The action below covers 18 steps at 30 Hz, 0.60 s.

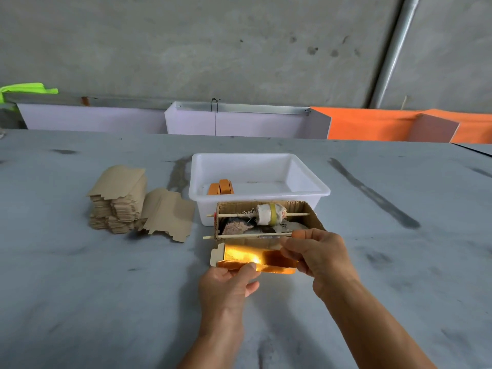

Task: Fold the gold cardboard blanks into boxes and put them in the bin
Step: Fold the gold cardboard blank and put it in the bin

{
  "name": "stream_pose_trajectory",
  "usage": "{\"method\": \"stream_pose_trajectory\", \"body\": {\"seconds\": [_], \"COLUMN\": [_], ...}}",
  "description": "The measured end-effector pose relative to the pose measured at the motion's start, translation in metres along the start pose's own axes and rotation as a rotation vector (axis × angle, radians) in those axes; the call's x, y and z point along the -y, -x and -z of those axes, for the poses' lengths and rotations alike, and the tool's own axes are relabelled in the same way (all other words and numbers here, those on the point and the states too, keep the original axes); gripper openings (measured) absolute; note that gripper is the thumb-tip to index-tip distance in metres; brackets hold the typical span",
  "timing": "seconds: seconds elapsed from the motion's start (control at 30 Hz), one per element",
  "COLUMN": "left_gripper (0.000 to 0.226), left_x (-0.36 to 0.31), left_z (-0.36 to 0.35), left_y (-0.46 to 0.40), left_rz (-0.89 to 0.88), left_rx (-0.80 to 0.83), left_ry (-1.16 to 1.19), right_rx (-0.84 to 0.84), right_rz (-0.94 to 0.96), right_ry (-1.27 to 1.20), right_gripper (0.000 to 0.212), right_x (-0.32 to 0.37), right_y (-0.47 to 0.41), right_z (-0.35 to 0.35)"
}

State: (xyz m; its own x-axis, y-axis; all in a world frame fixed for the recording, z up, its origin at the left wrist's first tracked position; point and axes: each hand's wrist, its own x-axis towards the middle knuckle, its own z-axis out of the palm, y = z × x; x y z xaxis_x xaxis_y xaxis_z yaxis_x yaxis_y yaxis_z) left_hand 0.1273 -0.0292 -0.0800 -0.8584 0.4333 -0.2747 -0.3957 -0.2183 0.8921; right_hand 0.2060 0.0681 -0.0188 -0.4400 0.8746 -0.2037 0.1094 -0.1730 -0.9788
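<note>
You are mid-fold on one shiny gold cardboard blank (pixel 255 258), held just above the grey counter (pixel 106 302), in front of the open brown cardboard box of glue clutter (pixel 266 219). Your left hand (pixel 229 283) pinches the near edge under the thumb; your right hand (pixel 316 255) has its fingers (pixel 290 247) curled over the far right end. The blank looks half-formed, one pale end tab free at the left. Next, you likely need to close the walls and tuck that tab, then reach over the brown box to the white plastic bin (pixel 259 179) (two orange-gold folded boxes (pixel 220 187) lie inside). The stack of unfolded tan blanks (pixel 119 198) waits to the left.
</note>
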Motion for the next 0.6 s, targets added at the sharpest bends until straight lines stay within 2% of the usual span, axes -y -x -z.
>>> {"method": "stream_pose_trajectory", "body": {"seconds": [0.17, 0.4, 0.6], "left_gripper": [0.007, 0.009, 0.010], "left_x": [-0.003, -0.001, -0.005], "left_z": [0.003, 0.004, 0.000], "left_y": [0.002, 0.002, 0.004], "left_rz": [-0.007, 0.013, 0.011], "left_rx": [0.033, 0.018, 0.031], "left_ry": [-0.004, 0.046, 0.095], "right_rx": [-0.003, -0.038, -0.074], "right_rz": [0.010, 0.077, 0.212], "right_ry": [-0.032, -0.067, 0.090], "right_gripper": [0.025, 0.014, 0.024], "right_x": [-0.004, -0.014, -0.025], "right_y": [0.001, 0.001, -0.005], "right_z": [-0.002, -0.001, 0.000]}}
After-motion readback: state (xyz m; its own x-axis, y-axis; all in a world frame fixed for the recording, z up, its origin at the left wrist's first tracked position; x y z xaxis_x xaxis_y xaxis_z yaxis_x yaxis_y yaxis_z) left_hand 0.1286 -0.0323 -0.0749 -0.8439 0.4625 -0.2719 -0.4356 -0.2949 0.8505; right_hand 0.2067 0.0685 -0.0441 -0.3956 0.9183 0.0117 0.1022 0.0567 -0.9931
